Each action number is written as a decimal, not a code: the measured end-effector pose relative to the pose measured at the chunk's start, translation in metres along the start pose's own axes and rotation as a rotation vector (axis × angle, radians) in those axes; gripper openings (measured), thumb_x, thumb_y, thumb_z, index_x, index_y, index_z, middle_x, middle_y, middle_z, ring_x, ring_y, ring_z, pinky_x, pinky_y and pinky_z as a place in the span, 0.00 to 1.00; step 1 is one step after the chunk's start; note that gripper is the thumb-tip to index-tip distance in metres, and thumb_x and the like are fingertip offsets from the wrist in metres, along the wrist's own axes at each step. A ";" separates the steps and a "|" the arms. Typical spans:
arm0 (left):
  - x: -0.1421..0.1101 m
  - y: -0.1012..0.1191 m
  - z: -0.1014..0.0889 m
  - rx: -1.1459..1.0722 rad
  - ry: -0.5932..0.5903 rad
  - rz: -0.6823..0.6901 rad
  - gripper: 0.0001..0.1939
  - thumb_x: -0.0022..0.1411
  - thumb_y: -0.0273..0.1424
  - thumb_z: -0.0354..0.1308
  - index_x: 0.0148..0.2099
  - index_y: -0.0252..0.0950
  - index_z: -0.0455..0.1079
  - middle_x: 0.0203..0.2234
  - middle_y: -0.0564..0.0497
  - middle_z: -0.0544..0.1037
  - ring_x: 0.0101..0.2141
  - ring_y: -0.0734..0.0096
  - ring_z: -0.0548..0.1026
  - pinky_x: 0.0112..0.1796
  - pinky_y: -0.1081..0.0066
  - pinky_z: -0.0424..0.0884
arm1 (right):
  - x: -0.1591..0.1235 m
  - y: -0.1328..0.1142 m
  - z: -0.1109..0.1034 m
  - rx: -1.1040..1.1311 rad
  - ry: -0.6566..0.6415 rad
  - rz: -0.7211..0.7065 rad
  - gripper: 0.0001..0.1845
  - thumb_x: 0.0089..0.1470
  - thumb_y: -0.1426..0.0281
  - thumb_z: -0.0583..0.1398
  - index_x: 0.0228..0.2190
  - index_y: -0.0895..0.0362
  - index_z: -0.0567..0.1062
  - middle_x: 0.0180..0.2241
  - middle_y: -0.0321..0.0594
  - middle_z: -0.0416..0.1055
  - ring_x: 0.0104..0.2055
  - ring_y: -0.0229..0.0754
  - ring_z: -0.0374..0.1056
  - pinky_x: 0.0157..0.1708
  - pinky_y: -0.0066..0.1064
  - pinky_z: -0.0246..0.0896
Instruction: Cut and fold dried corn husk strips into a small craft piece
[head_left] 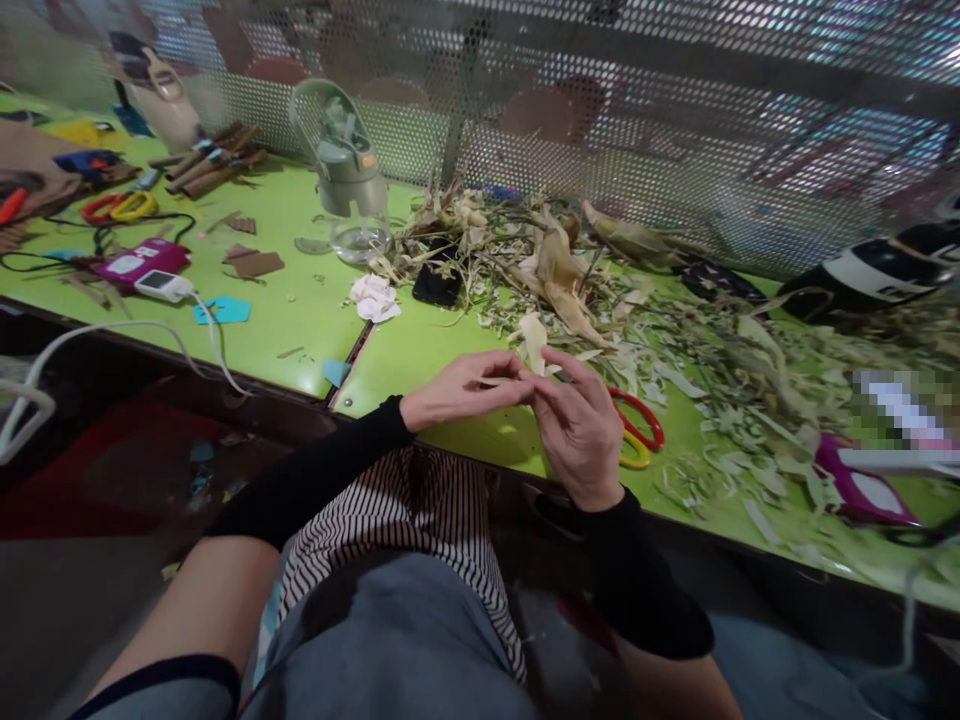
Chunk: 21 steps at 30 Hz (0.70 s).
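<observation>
A small pale piece of corn husk (533, 338) stands upright between my two hands over the table's front edge. My left hand (469, 388) comes in from the left, its fingers pinched together at the base of the husk; a thin pale sliver also shows by these fingers. Thumb and index finger of my right hand (579, 430) close on the same piece from the other side, and the fingertips of both hands meet. Scissors (636, 455) with red and yellow handles lie just right of my right hand, their blades hidden behind it.
Dried husks (559, 265) and shreds cover the table's back and right around a black phone (436, 285). A clear bottle (358, 200), crumpled tissue (375, 298) and magenta device (142, 262) with a white cable sit leftward. A perforated metal screen (510, 110) borders the back.
</observation>
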<state>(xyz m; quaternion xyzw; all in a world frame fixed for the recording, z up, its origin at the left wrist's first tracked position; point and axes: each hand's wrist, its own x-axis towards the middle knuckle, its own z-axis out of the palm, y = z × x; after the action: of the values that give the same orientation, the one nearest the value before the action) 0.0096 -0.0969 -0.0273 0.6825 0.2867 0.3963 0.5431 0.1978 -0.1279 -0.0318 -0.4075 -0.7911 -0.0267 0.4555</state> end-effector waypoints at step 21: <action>0.001 -0.025 0.015 0.672 0.144 0.202 0.15 0.78 0.40 0.47 0.45 0.35 0.69 0.34 0.47 0.79 0.32 0.70 0.76 0.36 0.69 0.71 | 0.004 0.001 0.028 0.380 0.268 0.546 0.18 0.60 0.55 0.67 0.43 0.51 0.70 0.36 0.40 0.73 0.35 0.44 0.74 0.31 0.36 0.72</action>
<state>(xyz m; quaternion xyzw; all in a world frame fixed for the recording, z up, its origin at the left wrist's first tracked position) 0.0245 -0.0973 -0.0531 0.8181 0.3696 0.3789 0.2248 0.1776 -0.1135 -0.0460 -0.5048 -0.5771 0.1907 0.6130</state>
